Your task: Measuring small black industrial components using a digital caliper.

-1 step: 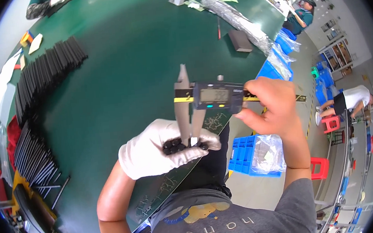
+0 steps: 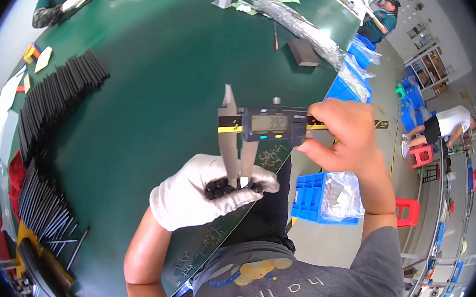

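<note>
**Digital caliper (image 2: 270,124) in R hand (image 2: 345,134), jaw tips down at rod bundle (image 2: 217,191) in gloved L hand (image 2: 181,197)**

Far L: thin dark rods (image 2: 43,200) fanned out on green surface (image 2: 157,70), a few lying loose at the near end. Just beyond, touching or nearly so, a long curved row of matte black rods (image 2: 62,99), packed side by side. Top L: co-worker's gloved hand (image 2: 74,1) at surface edge.

Ctr: L hand, white glove, curled round the bundle, black rod ends showing btwn thumb & fingers. Caliper sits above it, beam approx. horiz., measuring jaws slightly apart & reaching in among the rod ends; can't tell if a rod is btwn them.

R of ctr: bubble-wrap roll (image 2: 297,21) & dk brown box (image 2: 302,52) near surface's far R edge. Blue crate (image 2: 308,199) w/ clear plastic bag (image 2: 345,195) below surface. R hand, bare, grasps caliper's R end, thumb under, fingers bent over.

Far R: red stool (image 2: 406,213) on floor, person in white top (image 2: 452,124) bending over.
</note>
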Tool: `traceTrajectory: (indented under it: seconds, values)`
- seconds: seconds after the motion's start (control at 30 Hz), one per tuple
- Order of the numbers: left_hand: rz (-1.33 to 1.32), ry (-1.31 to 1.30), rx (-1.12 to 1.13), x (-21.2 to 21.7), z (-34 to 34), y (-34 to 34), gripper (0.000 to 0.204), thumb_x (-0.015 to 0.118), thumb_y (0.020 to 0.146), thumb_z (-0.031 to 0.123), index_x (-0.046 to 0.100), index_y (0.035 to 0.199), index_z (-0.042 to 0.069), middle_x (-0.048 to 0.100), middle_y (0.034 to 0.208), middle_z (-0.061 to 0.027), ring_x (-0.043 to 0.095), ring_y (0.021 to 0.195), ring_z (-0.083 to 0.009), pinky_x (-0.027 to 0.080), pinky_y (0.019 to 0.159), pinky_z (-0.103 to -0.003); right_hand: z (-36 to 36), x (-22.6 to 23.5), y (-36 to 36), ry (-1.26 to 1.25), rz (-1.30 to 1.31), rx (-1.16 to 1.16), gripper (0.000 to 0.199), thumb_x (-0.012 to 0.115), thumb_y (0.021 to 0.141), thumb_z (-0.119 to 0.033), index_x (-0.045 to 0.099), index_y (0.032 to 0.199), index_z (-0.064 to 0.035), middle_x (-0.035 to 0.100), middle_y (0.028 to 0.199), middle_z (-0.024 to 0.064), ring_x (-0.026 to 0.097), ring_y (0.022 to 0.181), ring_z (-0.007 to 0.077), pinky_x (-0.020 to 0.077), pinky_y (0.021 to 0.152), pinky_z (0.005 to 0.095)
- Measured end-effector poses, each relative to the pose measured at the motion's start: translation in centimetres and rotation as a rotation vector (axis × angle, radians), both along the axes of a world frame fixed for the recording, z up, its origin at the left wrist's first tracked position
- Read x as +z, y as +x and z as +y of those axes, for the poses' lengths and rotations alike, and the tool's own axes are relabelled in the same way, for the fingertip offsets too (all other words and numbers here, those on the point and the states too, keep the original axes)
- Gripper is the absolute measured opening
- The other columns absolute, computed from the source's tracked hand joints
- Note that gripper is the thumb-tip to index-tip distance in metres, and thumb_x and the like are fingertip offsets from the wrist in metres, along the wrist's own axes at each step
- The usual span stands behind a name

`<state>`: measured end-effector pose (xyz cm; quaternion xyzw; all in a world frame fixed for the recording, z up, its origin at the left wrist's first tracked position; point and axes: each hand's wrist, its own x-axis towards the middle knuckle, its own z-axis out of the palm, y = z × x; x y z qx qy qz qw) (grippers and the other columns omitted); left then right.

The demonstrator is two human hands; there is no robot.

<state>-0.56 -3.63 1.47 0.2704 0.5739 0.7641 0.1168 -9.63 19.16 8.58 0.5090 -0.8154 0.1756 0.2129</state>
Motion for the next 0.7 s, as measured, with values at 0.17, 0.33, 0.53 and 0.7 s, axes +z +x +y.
traceTrajectory:
  seconds: [0.17,0.33,0.53,0.7]
  values:
    - [0.021,-0.013,0.043,0.1,0.4,-0.2,0.024,0.062,0.084,0.001,0.062,0.107,0.0,0.067,0.096,-0.0091,0.062,0.093,-0.0156,0.049,0.084,-0.028,0.3,0.4,0.7,0.04,-0.004,-0.028,0.034,0.076,0.064,-0.023,0.058,0.086,-0.0046,0.054,0.063,0.0053,0.049,0.046,0.021,0.0349,0.041,0.03]
    - [-0.009,-0.008,0.102,0.1,0.8,0.1,0.023,0.059,0.085,-0.002,0.06,0.108,-0.004,0.065,0.1,-0.0149,0.063,0.097,-0.0225,0.05,0.084,-0.032,0.2,0.2,1.4,-0.02,-0.016,-0.07,0.033,0.075,0.065,-0.021,0.058,0.088,-0.0041,0.054,0.065,0.0058,0.05,0.047,0.021,0.0369,0.042,0.0292]
    - [-0.035,0.007,0.121,0.2,0.9,0.2,0.026,0.058,0.085,-0.002,0.058,0.111,-0.004,0.065,0.102,-0.0146,0.062,0.099,-0.0223,0.05,0.086,-0.031,-0.1,-0.1,1.3,-0.051,-0.007,-0.083,0.032,0.076,0.064,-0.022,0.059,0.085,-0.0043,0.056,0.063,0.0057,0.053,0.048,0.0213,0.0387,0.043,0.0289]
    - [-0.068,-0.013,0.136,0.5,1.1,0.4,0.027,0.059,0.085,-0.001,0.058,0.112,-0.005,0.065,0.103,-0.0144,0.062,0.101,-0.0229,0.05,0.087,-0.031,-0.1,0.3,1.9,-0.031,0.007,-0.138,0.032,0.078,0.063,-0.024,0.06,0.08,-0.0048,0.058,0.064,0.0057,0.055,0.048,0.0212,0.0397,0.043,0.0286]
